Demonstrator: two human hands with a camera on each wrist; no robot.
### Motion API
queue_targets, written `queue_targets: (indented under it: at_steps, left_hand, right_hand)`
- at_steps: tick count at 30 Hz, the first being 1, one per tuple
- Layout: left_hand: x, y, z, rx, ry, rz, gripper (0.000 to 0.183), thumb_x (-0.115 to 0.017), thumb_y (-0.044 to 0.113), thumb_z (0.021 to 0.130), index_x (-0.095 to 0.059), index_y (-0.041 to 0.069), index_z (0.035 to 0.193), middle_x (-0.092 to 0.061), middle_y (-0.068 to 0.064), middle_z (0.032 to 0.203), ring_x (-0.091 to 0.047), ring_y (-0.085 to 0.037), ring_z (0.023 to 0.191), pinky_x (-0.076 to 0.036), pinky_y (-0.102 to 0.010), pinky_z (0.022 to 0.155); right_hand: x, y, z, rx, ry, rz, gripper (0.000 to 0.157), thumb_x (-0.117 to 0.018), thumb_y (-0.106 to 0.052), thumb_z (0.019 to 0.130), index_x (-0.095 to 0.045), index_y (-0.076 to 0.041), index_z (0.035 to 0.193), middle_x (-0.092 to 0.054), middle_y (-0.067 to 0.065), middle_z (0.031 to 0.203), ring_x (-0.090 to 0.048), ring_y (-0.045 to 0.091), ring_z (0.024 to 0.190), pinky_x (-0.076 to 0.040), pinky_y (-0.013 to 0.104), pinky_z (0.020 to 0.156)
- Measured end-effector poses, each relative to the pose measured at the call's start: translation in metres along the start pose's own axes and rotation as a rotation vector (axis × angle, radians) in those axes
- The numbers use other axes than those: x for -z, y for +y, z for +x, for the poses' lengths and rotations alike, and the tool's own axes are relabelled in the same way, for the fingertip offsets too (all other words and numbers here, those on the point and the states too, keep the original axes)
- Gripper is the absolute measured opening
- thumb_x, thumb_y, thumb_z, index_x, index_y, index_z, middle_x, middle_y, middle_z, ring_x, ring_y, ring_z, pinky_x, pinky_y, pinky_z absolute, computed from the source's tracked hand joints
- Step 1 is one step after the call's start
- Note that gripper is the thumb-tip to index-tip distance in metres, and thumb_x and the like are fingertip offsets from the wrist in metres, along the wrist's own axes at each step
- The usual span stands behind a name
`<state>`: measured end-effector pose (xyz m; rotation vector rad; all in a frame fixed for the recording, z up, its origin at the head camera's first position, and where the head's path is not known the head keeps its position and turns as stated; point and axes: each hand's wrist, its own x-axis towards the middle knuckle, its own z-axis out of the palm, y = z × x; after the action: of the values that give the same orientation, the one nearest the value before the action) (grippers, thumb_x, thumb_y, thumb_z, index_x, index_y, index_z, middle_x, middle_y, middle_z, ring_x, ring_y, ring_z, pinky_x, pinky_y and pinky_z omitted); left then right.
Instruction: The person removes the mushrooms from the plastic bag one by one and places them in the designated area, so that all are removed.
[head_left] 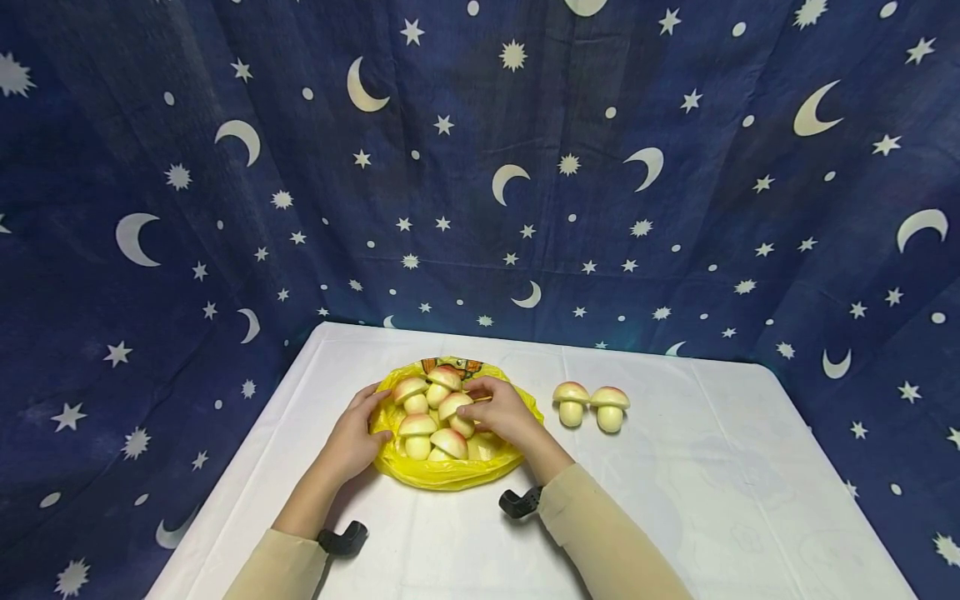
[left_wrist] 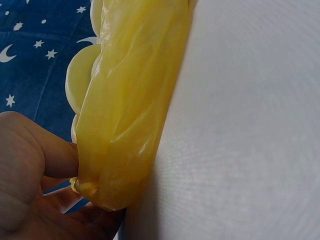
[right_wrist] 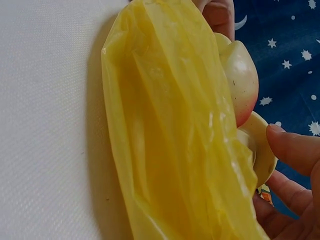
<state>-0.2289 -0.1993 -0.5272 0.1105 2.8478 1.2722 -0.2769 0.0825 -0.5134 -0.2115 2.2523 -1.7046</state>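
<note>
A yellow plastic bag (head_left: 427, 477), its mouth spread wide, sits on the white-covered table and holds several toy mushrooms (head_left: 417, 424) with cream stems and reddish caps. On the bag's left side, my left hand (head_left: 356, 437) grips the rim. The left wrist view shows its thumb and fingers around the gathered yellow plastic (left_wrist: 107, 170). My right hand (head_left: 506, 412) reaches over the right rim and pinches one mushroom (head_left: 452, 406) by the cap, the thumb on the near side. In the right wrist view that pale cap (right_wrist: 265, 150) shows above the bag's edge.
Two more toy mushrooms (head_left: 609, 408) lie side by side on the table to the right of the bag. A white cloth (head_left: 712, 500) covers the table. Behind and beside it hangs a dark blue curtain (head_left: 465, 200) with moons and stars.
</note>
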Motion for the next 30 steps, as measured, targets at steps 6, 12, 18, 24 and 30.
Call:
queue_targets:
  at_steps: [6, 12, 18, 24, 30]
  left_hand:
    - [-0.0003, 0.0003, -0.0004, -0.001, 0.001, -0.003, 0.069, -0.072, 0.000, 0.095, -0.049, 0.004, 0.159, -0.032, -0.011, 0.176, -0.031, -0.040, 0.163, -0.026, -0.060, 0.134]
    - [-0.0001, 0.0000, -0.0006, -0.006, 0.002, 0.001, 0.068, -0.072, 0.000, 0.094, -0.050, 0.004, 0.159, -0.032, -0.011, 0.175, -0.032, -0.041, 0.163, -0.026, -0.061, 0.134]
    - [-0.0001, -0.0012, 0.0001, -0.006, 0.000, 0.002, 0.069, -0.072, 0.000, 0.094, -0.049, 0.004, 0.159, -0.031, -0.012, 0.176, -0.032, -0.041, 0.163, -0.026, -0.061, 0.134]
    - [-0.0005, -0.0016, 0.0004, -0.005, 0.001, 0.002, 0.069, -0.072, 0.001, 0.095, -0.049, 0.005, 0.159, -0.031, -0.011, 0.176, -0.031, -0.041, 0.163, -0.026, -0.061, 0.134]
    - [-0.0006, -0.0016, 0.0005, -0.002, -0.001, 0.010, 0.069, -0.072, 0.001, 0.095, -0.049, 0.005, 0.160, -0.031, -0.012, 0.176, -0.031, -0.042, 0.163, -0.026, -0.062, 0.133]
  right_hand:
    - [-0.0005, -0.0010, -0.0008, -0.010, 0.003, -0.008, 0.049, -0.084, -0.016, 0.091, -0.068, -0.006, 0.136, -0.067, 0.018, 0.134, -0.071, 0.025, 0.108, -0.069, 0.039, 0.081]
    - [0.0006, -0.0024, -0.0018, -0.021, 0.013, -0.022, 0.046, -0.084, -0.016, 0.091, -0.069, -0.009, 0.134, -0.068, 0.017, 0.133, -0.072, 0.024, 0.105, -0.069, 0.038, 0.080]
    - [0.0016, -0.0041, -0.0038, -0.009, 0.020, -0.036, 0.045, -0.083, -0.014, 0.091, -0.070, -0.009, 0.133, -0.069, 0.017, 0.132, -0.072, 0.023, 0.103, -0.069, 0.039, 0.079]
    - [0.0040, -0.0054, -0.0070, 0.003, 0.020, -0.028, 0.044, -0.083, -0.013, 0.091, -0.070, -0.008, 0.133, -0.069, 0.018, 0.133, -0.072, 0.022, 0.101, -0.069, 0.039, 0.079]
    - [0.0088, -0.0046, -0.0088, 0.018, 0.019, -0.011, 0.044, -0.083, -0.013, 0.090, -0.071, -0.007, 0.133, -0.069, 0.019, 0.136, -0.073, 0.021, 0.100, -0.069, 0.038, 0.082]
